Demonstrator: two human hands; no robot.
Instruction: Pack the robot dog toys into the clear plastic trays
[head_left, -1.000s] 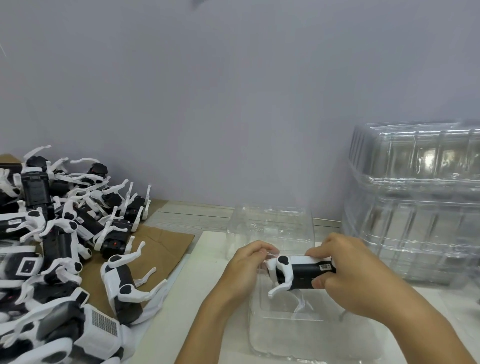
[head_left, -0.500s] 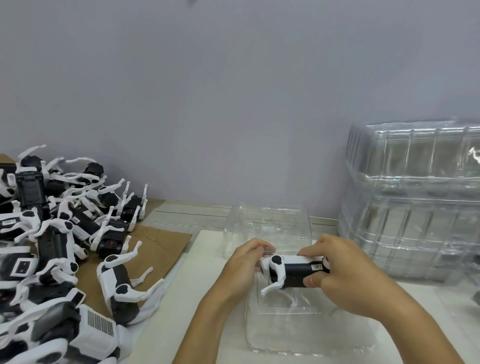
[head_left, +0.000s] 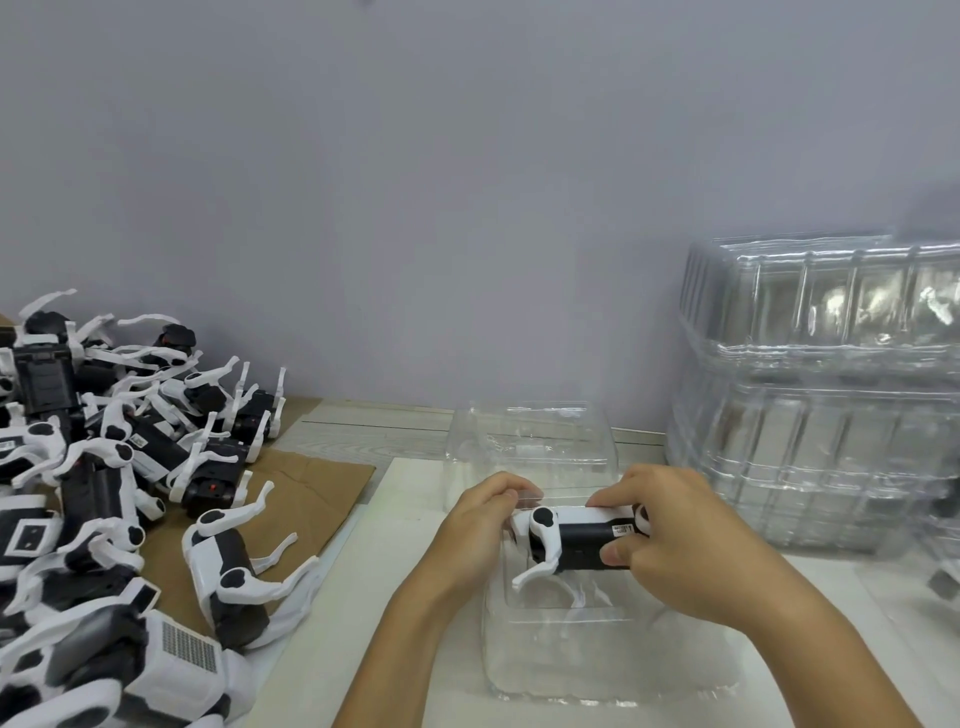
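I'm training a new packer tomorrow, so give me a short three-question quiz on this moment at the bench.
1. True or false: the robot dog toy in hand already lies flat in the clear tray.
2. Which hands hold that toy? A) left only B) right only C) both
3. Fill in: the stack of spare trays stands to the person's ____.

Key:
1. False. The left hand and right hand hold it above the tray.
2. C
3. Right. The pile of unpacked toys lies to the left, on cardboard.

Toy pile (head_left: 119, 467) left, tray stack (head_left: 821, 467) right, open tray (head_left: 597, 665) between.
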